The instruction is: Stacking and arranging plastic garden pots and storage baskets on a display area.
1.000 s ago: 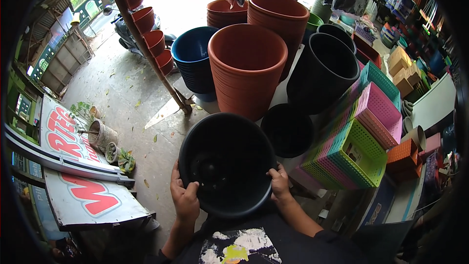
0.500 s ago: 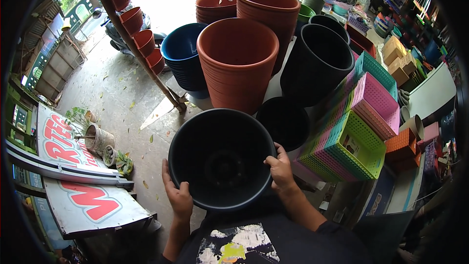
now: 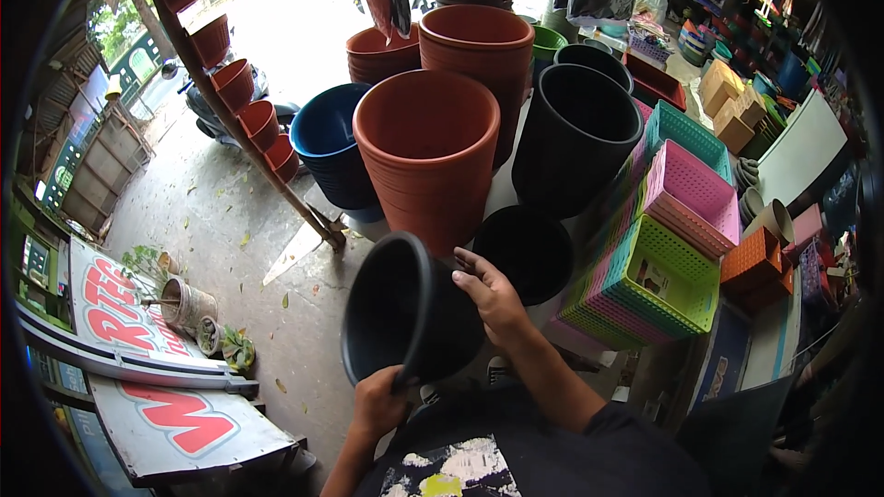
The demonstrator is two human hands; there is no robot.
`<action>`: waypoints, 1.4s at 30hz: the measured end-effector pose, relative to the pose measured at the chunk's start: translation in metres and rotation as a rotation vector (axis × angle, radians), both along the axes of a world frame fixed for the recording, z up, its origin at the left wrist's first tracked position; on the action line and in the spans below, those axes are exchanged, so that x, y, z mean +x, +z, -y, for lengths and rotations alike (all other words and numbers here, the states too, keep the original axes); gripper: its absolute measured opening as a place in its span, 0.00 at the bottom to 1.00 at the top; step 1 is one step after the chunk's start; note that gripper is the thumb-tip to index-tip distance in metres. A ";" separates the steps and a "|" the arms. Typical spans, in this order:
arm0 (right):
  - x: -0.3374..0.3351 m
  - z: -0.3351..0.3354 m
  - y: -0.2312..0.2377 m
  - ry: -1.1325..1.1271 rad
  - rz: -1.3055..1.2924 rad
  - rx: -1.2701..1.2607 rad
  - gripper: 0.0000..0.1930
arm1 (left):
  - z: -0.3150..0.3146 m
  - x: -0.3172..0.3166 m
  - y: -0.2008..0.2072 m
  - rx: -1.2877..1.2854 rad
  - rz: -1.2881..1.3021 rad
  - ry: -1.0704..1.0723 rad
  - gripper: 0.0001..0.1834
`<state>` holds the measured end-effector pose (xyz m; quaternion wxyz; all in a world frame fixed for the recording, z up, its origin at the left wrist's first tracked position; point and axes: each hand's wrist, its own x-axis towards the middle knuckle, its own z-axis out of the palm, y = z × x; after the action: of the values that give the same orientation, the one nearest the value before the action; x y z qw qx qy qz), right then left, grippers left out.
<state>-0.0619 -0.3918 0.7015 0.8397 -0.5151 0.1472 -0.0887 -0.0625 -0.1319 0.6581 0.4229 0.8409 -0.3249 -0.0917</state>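
A round black plastic pot is tilted on its side in front of me, its mouth facing left. My left hand grips the lower part of its rim, fingers closed around the edge. My right hand is open beside the pot's outer wall, fingers stretched out; whether the palm touches it I cannot tell. Just beyond stands a stack of terracotta-coloured pots. A smaller-looking black pot stands behind my right hand, and a tall stack of black pots rises behind that.
Blue pots stand at the left of the terracotta stack. Stacked plastic baskets in green, pink and teal fill the right side. A slanted pole carries hanging pots. White boards with red lettering lie at lower left.
The black pot has turned from facing up at me to lying tilted leftward. My right hand has let go of its rim and opened; my left hand has shifted to the lower rim.
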 end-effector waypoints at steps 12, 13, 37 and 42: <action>-0.042 0.008 -0.126 0.171 -0.064 0.287 0.47 | 0.005 0.004 -0.010 -0.686 -0.604 0.399 0.15; -0.045 0.008 -0.130 0.164 -0.062 0.284 0.47 | 0.008 0.004 -0.008 -0.684 -0.625 0.393 0.16; -0.047 0.005 -0.173 -0.072 -0.679 0.156 0.39 | -0.011 0.042 -0.057 -1.176 -1.256 0.305 0.31; -0.048 -0.006 -0.242 0.015 -0.467 0.515 0.34 | -0.020 0.045 -0.073 -1.223 -1.468 0.273 0.31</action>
<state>-0.1097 -0.3857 0.4590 0.8864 -0.2939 0.3490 0.0778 -0.0173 -0.1119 0.5852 0.8928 0.2388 0.1293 -0.3594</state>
